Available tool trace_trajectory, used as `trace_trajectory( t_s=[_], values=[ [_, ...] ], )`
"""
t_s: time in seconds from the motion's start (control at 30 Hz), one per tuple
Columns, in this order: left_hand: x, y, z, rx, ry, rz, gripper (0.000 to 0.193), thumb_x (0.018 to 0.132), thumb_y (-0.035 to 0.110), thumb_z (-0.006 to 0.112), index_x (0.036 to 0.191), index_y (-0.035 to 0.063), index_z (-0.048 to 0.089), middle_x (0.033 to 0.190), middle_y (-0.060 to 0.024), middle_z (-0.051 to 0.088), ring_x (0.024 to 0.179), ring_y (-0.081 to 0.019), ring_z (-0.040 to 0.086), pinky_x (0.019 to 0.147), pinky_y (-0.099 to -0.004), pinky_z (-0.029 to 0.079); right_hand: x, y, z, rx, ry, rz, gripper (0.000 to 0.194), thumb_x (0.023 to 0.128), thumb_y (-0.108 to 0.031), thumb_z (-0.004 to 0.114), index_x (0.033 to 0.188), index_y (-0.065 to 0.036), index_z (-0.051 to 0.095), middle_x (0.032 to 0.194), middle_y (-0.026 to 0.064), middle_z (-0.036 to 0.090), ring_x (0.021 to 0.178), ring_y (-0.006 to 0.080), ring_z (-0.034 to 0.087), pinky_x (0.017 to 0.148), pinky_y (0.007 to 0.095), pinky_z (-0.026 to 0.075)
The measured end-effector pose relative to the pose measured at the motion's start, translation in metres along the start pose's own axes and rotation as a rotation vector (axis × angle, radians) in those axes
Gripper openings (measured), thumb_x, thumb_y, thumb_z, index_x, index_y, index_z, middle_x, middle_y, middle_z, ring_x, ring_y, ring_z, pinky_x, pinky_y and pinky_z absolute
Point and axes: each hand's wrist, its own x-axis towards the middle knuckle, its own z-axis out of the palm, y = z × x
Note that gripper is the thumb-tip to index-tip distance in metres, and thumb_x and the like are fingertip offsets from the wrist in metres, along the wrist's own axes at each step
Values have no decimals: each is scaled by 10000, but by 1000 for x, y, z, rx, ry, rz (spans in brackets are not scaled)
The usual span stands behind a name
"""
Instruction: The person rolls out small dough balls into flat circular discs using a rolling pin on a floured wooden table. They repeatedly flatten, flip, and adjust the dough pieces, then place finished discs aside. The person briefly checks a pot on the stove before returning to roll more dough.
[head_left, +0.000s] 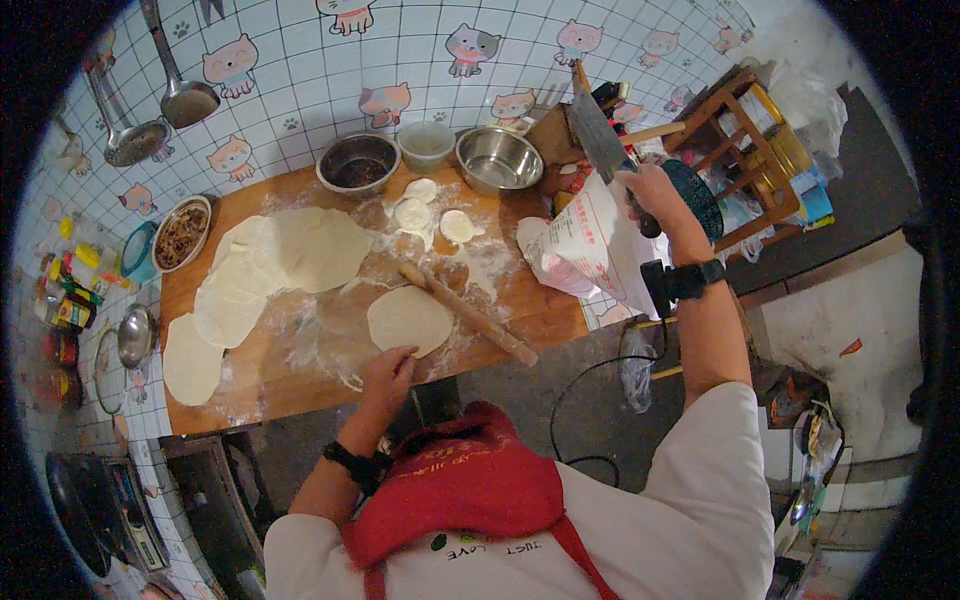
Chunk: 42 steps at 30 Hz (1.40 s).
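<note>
My left hand (388, 379) rests at the front edge of a small round sheet of dough (409, 319), its fingertips touching the rim. A wooden rolling pin (480, 319) lies diagonally along the right side of that sheet. Raised at the right, my right hand (651, 191) is closed on the dark handle of a cleaver (596, 131), its broad blade pointing up and away, above a white flour bag (592, 244). Several larger flat dough sheets (319, 247) overlap at the left of the floured wooden board (300, 375). Small dough rounds (412, 214) lie farther back.
Along the tiled wall stand a dark-bottomed metal bowl (358, 163), a plastic tub (426, 145) and a steel bowl (499, 159). A bowl of brown food (181, 234) is at the left. Ladles (187, 103) hang upper left; a wooden rack (772, 195) stands right.
</note>
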Motion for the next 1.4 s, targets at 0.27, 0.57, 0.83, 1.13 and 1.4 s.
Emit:
trace_trajectory(
  t_s=[0.27,0.57,0.83,1.13,1.4],
  values=[
    [0,-9,3,-41,-40,-53,235,887,106,561,1099,23,618,967,-120,659,878,-201,622,776,-321,506,33,13,-58,-130,-161,-103,234,788,-200,622,696,13,593,614,82,589,473,180,574,426,314,444],
    [-4,11,-1,38,81,92,193,848,72,577,1025,41,644,898,-166,658,795,-271,637,699,-346,493,157,-71,-82,-780,920,-1001,341,831,-332,627,928,-7,656,828,154,670,801,299,660,810,393,501],
    [-6,1,-6,100,163,105,189,827,66,605,1005,48,665,815,-139,660,726,-249,633,664,-334,489,-83,-36,73,-77,93,-825,271,861,-164,568,1091,-30,618,1015,124,641,994,264,595,898,329,441],
    [-4,2,4,159,11,133,196,812,42,604,1001,25,653,894,-168,663,828,-273,655,735,-341,504,-68,79,207,-299,-257,-197,591,833,-91,466,1401,-105,305,1206,272,529,946,397,607,826,461,478],
    [-14,10,6,207,37,191,202,811,20,598,1009,17,636,889,-160,660,816,-279,653,708,-345,506,44,133,164,-360,24,-177,564,866,-136,406,1417,-84,297,1205,252,549,1066,383,573,925,445,425]
  ],
)
